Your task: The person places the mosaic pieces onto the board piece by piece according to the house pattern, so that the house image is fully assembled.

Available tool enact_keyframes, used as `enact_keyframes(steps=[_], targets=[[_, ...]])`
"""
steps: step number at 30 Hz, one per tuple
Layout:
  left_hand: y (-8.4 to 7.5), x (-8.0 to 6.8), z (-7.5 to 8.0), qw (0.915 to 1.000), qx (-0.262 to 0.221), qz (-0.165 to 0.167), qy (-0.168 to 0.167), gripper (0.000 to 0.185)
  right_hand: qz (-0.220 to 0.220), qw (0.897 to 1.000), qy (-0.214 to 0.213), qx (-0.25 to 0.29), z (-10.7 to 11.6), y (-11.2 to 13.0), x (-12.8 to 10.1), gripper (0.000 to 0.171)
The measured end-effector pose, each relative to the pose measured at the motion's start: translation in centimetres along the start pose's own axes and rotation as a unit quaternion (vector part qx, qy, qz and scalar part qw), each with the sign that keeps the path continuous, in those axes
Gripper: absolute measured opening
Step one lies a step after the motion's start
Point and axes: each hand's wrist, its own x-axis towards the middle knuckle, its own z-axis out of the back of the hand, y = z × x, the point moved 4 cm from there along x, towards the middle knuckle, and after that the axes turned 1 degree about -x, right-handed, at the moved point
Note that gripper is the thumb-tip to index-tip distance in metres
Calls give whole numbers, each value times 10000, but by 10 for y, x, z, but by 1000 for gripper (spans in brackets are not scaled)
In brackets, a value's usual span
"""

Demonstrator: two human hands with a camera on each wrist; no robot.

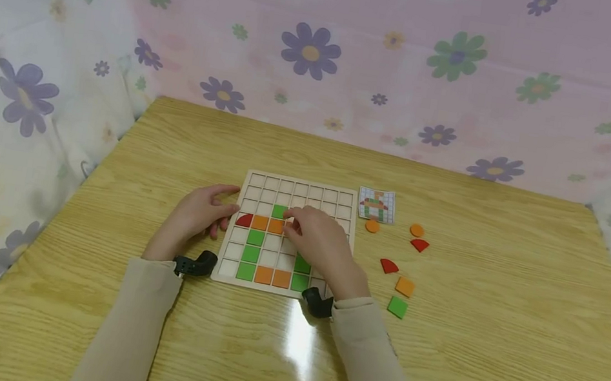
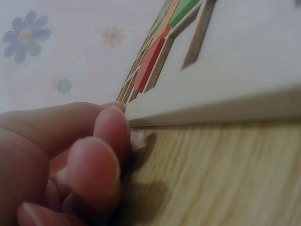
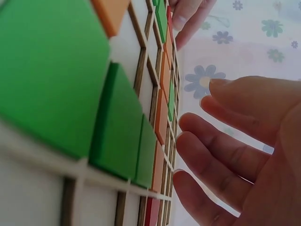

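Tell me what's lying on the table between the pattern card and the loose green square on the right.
In the head view, between the pattern card and the loose green square lie an orange round, a red quarter piece and an orange square.

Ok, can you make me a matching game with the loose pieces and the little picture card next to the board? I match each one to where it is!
Things:
1. pattern card
2. loose green square
3. red quarter piece on the board
4. left hand

Places:
A. nearest the table's front edge of the loose pieces
B. at the board's left edge
C. just right of the board's far corner
D. in a cell of the left column

Pairs: 1-C, 2-A, 3-D, 4-B
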Motion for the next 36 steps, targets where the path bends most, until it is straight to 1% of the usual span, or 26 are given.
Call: enact_keyframes(steps=[8,11,15,18,21,24,28,31,33,34,36], targets=[[0,0,-1,9999,-57,-79,37,50,265,9992,-130,-278,2,-3,-16,21],[-1,0,-2,9999,-152,-25,41,50,286,9987,-107,-407,2,-6,-23,21],[-1,0,-2,9999,-168,-37,19,50,264,9982,-35,-536,2,-11,-30,22],[-1,-1,-1,9997,-227,-20,12,50,336,9979,26,-556,2,-14,-34,21],[0,-2,-1,9991,-406,81,37,49,423,9970,181,-619,3,-18,-40,19],[1,-2,-1,9996,-277,64,41,50,429,9960,385,-677,3,-22,-48,22],[-1,-1,-1,10000,-46,-9,29,50,479,9962,444,-579,3,-28,-56,24],[-1,0,-1,9999,-97,16,60,51,703,9951,390,-574,5,-30,-61,23],[-1,0,-1,9999,-154,44,60,51,801,9943,433,-549,6,-32,-64,23],[0,0,0,9999,-132,56,61,51,828,9942,467,-492,6,-33,-66,24],[0,0,0,9999,-73,76,60,52,762,9949,628,-216,8,-36,-69,26]])
